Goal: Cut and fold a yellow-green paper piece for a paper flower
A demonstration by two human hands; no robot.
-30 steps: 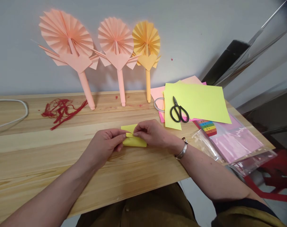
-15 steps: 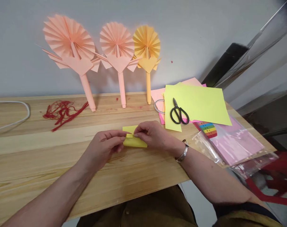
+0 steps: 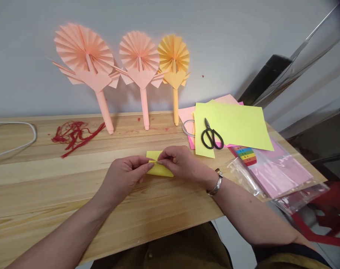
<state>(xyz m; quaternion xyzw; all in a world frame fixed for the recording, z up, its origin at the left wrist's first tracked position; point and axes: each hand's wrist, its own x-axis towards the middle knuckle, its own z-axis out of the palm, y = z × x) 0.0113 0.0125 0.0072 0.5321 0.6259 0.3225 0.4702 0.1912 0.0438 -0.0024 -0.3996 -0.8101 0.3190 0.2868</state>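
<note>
A small piece of yellow paper (image 3: 161, 171) lies near the front of the wooden table, with a narrow folded strip along its middle. My left hand (image 3: 127, 172) pinches the left end of that fold between thumb and fingers. Close beside it, my right hand (image 3: 179, 162) pinches the same fold, its fingertips almost meeting those of the left. The two hands cover part of the paper. A bracelet (image 3: 216, 183) circles my right wrist.
Two pink paper fans (image 3: 139, 52) and an orange paper fan (image 3: 174, 54) lean on the wall. Red threads (image 3: 74, 136) lie left, near a white cable (image 3: 32, 134). Black-handled scissors (image 3: 210, 136) rest on yellow-green sheets (image 3: 234, 121). Plastic-wrapped pink paper (image 3: 282, 168) lies at the right edge.
The fingers of both hands have closed in along the fold, and the left thumb now presses flatter on it. The whole view has shifted slightly.
</note>
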